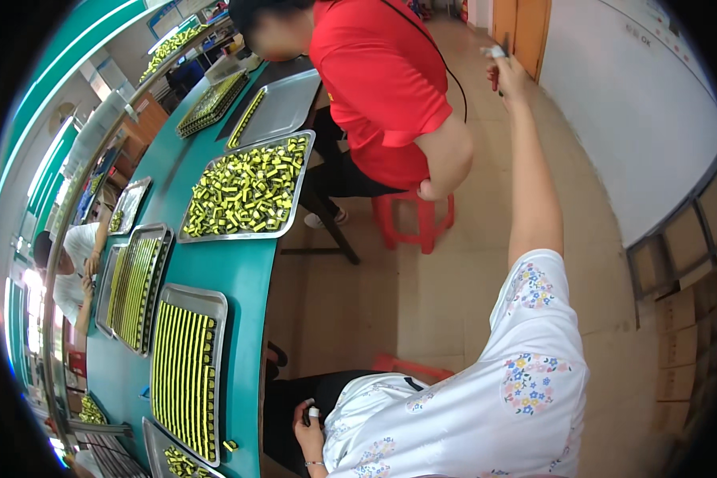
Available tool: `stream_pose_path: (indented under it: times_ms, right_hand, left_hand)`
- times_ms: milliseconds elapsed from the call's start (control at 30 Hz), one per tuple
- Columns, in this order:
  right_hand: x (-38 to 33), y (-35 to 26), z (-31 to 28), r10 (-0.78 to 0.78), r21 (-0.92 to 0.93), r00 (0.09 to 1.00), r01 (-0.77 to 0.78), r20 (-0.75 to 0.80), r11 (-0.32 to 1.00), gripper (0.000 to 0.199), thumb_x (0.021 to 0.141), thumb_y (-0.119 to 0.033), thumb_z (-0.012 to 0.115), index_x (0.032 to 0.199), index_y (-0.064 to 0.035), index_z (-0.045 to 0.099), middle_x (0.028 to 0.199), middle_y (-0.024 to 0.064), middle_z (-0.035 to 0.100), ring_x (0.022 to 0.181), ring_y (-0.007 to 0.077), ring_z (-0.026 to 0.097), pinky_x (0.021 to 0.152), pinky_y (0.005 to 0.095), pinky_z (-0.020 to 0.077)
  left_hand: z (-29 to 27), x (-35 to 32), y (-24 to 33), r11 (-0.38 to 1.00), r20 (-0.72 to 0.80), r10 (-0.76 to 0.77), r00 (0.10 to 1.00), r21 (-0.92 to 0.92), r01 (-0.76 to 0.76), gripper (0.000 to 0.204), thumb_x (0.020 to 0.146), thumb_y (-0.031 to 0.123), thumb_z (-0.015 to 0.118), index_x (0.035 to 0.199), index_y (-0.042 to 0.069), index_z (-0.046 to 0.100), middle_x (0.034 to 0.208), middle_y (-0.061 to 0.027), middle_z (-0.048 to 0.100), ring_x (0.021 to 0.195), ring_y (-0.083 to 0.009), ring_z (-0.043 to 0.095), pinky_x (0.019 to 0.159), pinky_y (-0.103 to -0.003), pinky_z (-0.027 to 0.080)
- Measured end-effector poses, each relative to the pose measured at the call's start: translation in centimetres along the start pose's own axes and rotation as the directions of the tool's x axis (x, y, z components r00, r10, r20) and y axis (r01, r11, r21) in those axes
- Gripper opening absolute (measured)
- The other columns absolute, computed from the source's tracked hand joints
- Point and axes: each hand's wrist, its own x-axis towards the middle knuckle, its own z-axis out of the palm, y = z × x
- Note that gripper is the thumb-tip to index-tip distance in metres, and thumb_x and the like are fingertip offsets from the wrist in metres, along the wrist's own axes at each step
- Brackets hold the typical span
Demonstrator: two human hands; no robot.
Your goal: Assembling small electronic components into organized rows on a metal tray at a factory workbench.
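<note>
My right arm is stretched far out toward the upper right. At its end, my right hand (508,73) is closed around a small red-handled tool (495,78), whose exact kind is too small to make out. White wrapping covers a fingertip of that hand. Low in the view, my left hand (311,434) rests by my dark trousers with its fingers curled. One of its fingers also has a white wrap, and a bracelet circles the wrist. Something dark shows at those fingers, but I cannot tell what it is.
Left of me, a green table (247,307) bears a tray of yellow-and-black parts in rows (221,307) and a tray heaped with loose ones (301,191). A person in red (390,80) sits on a red stool (426,227); another person works across the table. Cartons (677,350) stand right.
</note>
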Motion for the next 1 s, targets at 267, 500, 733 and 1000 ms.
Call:
stream_pose_path:
  times_ms: [267,500,733,1000]
  right_hand:
    - [-1.7,8.2,-1.2,0.043,-0.497,0.994,-0.087,-0.100,0.864,0.036,0.086,-0.041,0.058,0.082,-0.0053,0.059,0.057,0.0029,0.052,0.040,0.0106,0.046,0.034,0.0267,0.0324]
    - [-6.5,-3.6,7.3,-0.101,0.123,0.991,0.090,0.090,0.988,0.033,0.091,-0.037,0.055,0.087,-0.0039,0.058,0.062,0.0020,0.054,0.044,0.0089,0.046,0.036,0.0246,0.0312]
    - [-4.4,-14.3,11.3,-0.409,0.326,0.885,0.328,0.222,0.887,0.026,0.095,-0.026,0.050,0.090,-0.0025,0.058,0.070,0.0021,0.058,0.058,0.0082,0.052,0.048,0.0218,0.0364]
    - [-23.5,1.0,5.4,0.406,0.432,0.908,-0.327,-0.104,0.840,0.042,0.092,-0.037,0.052,0.110,0.0003,0.060,0.068,-0.0023,0.057,0.050,0.0032,0.041,0.044,0.0185,0.0314]
  left_hand:
    - [0.4,0.8,-1.1,0.993,0.041,0.107,0.993,-0.045,-0.106,0.022,0.087,0.000,0.052,0.108,0.001,0.058,0.101,-0.0068,0.061,0.079,-0.0120,0.057,0.073,-0.024,0.047]
    - [-0.7,0.4,-3.0,0.984,0.002,0.176,0.984,0.030,-0.176,0.021,0.087,0.001,0.054,0.107,0.002,0.058,0.102,-0.0066,0.062,0.077,-0.0121,0.056,0.072,-0.024,0.046]
    - [-0.2,0.0,-1.1,0.992,0.023,0.122,0.992,-0.047,-0.121,0.021,0.086,-0.002,0.052,0.106,0.000,0.058,0.103,-0.0072,0.062,0.084,-0.0125,0.058,0.076,-0.024,0.047]
    - [-1.3,-1.2,-2.4,0.971,-0.024,0.169,0.985,-0.170,-0.170,0.022,0.087,-0.002,0.052,0.108,0.001,0.058,0.102,-0.0051,0.062,0.078,-0.0117,0.059,0.073,-0.024,0.048]
